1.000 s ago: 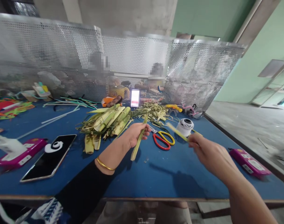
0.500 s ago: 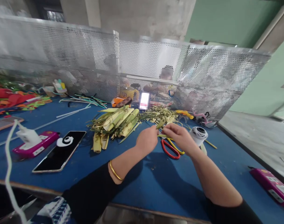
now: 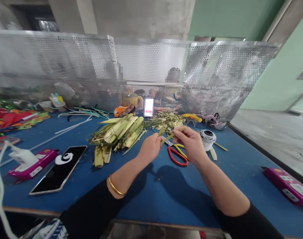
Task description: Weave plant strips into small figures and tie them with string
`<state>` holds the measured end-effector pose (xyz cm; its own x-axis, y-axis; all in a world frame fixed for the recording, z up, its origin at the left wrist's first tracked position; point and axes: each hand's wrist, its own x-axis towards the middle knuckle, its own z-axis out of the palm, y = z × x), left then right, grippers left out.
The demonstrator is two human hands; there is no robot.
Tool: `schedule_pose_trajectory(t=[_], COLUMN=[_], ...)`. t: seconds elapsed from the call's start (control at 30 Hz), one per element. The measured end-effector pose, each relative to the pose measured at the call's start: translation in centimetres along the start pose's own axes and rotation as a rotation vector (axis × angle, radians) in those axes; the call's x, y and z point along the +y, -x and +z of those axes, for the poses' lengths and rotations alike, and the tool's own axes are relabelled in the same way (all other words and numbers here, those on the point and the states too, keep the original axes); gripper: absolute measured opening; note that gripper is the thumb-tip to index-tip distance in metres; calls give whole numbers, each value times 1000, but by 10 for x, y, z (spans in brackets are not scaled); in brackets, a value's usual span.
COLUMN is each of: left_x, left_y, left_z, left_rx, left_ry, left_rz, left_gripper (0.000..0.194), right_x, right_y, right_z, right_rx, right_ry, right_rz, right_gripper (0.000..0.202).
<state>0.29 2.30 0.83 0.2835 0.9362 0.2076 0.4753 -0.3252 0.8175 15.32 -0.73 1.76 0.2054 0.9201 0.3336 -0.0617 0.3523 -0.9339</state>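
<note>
A narrow green leaf strip point(image 3: 168, 137) stretches between my two hands above the blue table. My left hand point(image 3: 151, 146) pinches its left end, with a leaf tip poking up from the fingers. The fingers of my right hand point(image 3: 188, 141) are closed on the strip's other end. Below and between the hands lie scissors point(image 3: 177, 156) with red and yellow handles. A pile of pale green husks point(image 3: 120, 132) rests left of my left hand. Behind the hands is a heap of thin shredded strips point(image 3: 168, 121).
A roll of white cord point(image 3: 208, 139) stands right of my right hand. To the left are a black phone point(image 3: 59, 171) and a purple power strip point(image 3: 34, 162); another purple power strip point(image 3: 288, 186) lies far right. A perforated metal screen point(image 3: 151, 59) borders the table's back.
My hands have moved slightly apart, showing more of the strip between them. The view has shifted, so the table's objects appear a little farther left.
</note>
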Motion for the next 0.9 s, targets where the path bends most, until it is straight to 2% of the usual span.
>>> schedule_pose_trajectory(t=[0.13, 0.23, 0.4, 0.57, 0.77, 0.9], left_x=[0, 2, 7, 11, 15, 16], left_y=[-1, -1, 1, 4, 10, 12], left_z=[-1, -2, -1, 5, 8, 8], left_rx=[-73, -189, -318, -400, -402, -369], left_ry=[139, 332, 698, 794, 779, 768], left_rz=[-56, -140, -267, -340, -341, -322], left_gripper=[24, 21, 18, 22, 22, 24], right_x=[-4, -7, -5, 7, 16, 18], right_y=[-3, -4, -4, -2, -2, -1], right_z=[-5, -9, -11, -4, -3, -4], right_rx=[25, 26, -92, -95, -72, -104], right_ry=[50, 91, 136, 259, 352, 285], right_rz=[-6, -43, 33, 46, 32, 86], right_gripper=[24, 24, 34, 34, 35, 36])
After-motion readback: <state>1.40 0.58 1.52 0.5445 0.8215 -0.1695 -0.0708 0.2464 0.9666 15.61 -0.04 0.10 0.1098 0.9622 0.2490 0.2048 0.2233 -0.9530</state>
